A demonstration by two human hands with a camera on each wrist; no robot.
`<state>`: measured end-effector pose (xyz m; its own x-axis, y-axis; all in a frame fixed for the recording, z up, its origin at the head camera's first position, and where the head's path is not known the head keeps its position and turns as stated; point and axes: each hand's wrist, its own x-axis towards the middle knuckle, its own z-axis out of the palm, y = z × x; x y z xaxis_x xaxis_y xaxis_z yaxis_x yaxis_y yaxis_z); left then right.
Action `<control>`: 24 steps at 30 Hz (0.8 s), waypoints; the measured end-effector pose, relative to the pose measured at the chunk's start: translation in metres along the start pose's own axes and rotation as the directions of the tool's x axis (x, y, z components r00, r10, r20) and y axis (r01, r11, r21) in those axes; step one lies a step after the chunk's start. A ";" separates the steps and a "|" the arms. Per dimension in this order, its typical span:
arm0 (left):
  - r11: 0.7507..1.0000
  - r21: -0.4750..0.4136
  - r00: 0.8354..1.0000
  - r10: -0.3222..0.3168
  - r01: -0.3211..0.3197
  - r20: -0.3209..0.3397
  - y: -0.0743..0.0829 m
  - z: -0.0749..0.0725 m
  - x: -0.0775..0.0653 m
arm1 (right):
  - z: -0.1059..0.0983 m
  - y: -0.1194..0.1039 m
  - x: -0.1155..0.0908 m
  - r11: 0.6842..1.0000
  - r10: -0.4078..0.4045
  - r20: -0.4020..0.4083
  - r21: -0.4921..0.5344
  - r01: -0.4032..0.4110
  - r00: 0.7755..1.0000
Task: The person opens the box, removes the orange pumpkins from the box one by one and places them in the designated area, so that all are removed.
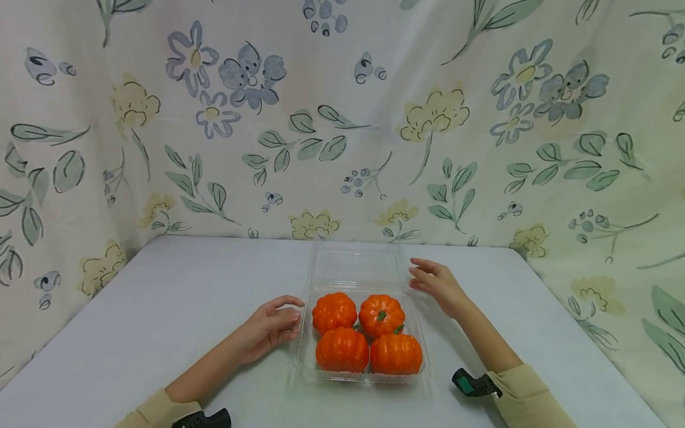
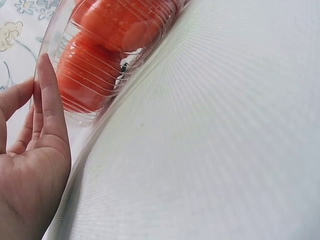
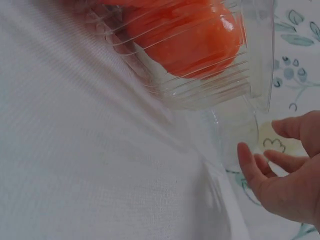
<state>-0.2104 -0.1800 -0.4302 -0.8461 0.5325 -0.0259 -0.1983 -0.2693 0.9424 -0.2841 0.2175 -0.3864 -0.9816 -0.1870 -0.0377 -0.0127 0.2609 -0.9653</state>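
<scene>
A clear plastic clamshell box [image 1: 350, 377] stands on the table with its transparent lid [image 1: 355, 264] folded back. Inside sit several small orange pumpkins [image 1: 342, 351], some with green stems. At the box's left side, my left hand [image 1: 264, 330] has its thumb and fingertips at the rim [image 2: 41, 65], seemingly pinching it. My right hand [image 1: 439, 288] hovers by the right edge of the lid, fingers loosely bent and holding nothing. In the right wrist view, a gap shows between those fingers [image 3: 252, 167] and the clear plastic.
A white cloth covers the table [image 1: 203, 285]. Behind it and along both sides hangs a floral curtain [image 1: 321, 89]. Each forearm wears a black wrist device, the right one [image 1: 476, 383] showing beside the sleeve [image 1: 527, 395].
</scene>
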 end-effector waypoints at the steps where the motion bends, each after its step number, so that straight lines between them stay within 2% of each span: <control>1: 1.000 -0.002 1.000 0.003 -0.003 0.005 0.000 0.000 0.000 | 0.000 -0.001 -0.001 1.000 -0.007 -0.004 -0.020 0.007 1.000; 11: 1.000 -0.007 1.000 0.006 -0.006 0.015 -0.002 -0.002 0.001 | 0.003 -0.008 -0.009 0.979 -0.089 -0.039 -0.189 0.080 0.995; 18: 1.000 -0.002 1.000 -0.005 0.005 -0.002 0.000 0.000 0.000 | 0.005 -0.016 -0.019 0.938 -0.160 -0.045 -0.318 0.138 0.986; 24: 1.000 0.002 1.000 -0.007 0.007 -0.008 0.000 0.000 0.000 | 0.005 -0.021 -0.027 0.900 -0.246 -0.027 -0.378 0.218 0.969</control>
<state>-0.2103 -0.1804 -0.4301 -0.8483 0.5284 -0.0354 -0.2035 -0.2636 0.9429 -0.2564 0.2120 -0.3666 -0.9531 -0.2202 0.2076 -0.2972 0.5519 -0.7791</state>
